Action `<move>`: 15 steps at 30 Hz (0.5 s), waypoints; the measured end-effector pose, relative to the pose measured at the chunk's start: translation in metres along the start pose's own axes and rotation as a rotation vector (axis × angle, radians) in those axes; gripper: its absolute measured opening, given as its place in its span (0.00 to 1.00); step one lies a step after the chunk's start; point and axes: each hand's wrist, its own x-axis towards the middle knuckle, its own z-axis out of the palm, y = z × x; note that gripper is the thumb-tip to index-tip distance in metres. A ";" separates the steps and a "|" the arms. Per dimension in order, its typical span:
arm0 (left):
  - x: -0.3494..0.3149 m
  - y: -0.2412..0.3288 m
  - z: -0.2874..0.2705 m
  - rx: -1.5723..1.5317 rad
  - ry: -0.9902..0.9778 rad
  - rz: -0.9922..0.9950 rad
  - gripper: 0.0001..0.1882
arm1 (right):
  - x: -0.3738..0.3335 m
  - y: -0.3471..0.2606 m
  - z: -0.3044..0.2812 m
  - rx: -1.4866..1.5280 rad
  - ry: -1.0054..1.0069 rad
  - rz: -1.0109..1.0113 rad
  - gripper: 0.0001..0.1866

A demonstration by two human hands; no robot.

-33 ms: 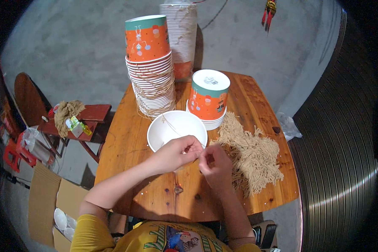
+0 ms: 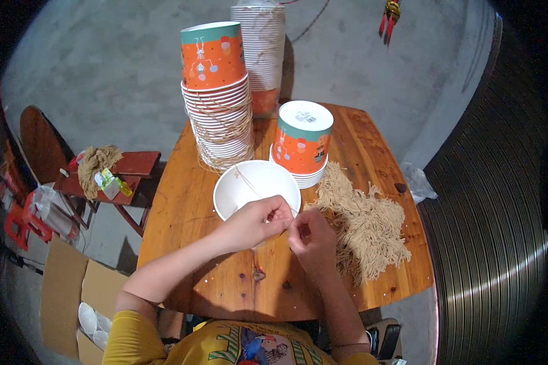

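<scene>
A: What's the biggest thing there?

B: The brown wooden table, with curved edges and dark knots. On its far left side is a tall stack of upturned paper tubs, white rims below and one orange-and-green tub on top, with loose beige cords draped around it. Behind that, a tall white stack of rims is partly hidden.

A: And on the right?

B: A tangled heap of beige cords, spread along the right side. Just beyond its left end is a short stack of orange-and-green paper tubs, also upside down.

A: Anything smaller?

B: A round white bowl, standing open side up in front of both tub stacks.

A: Where are the hands?

B: Close together at the bowl's near edge. The left hand has its fingers curled in, pinching a thin pale strand. The right hand has thumb and forefinger closed on it too. The strand runs across the bowl to the left hand, and a short bit shows between the fingertips.
</scene>
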 end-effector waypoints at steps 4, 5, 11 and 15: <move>0.002 -0.004 -0.005 -0.059 -0.012 -0.097 0.03 | 0.000 -0.002 -0.003 -0.014 -0.073 0.049 0.08; 0.005 -0.009 -0.005 -0.197 -0.008 -0.077 0.02 | 0.000 -0.003 -0.005 -0.016 -0.070 0.051 0.08; 0.009 -0.008 -0.013 -0.269 -0.006 -0.087 0.03 | 0.001 0.005 0.001 0.145 -0.125 0.289 0.07; 0.013 -0.015 -0.014 -0.282 -0.029 -0.005 0.05 | 0.001 0.009 -0.002 0.285 -0.095 0.359 0.05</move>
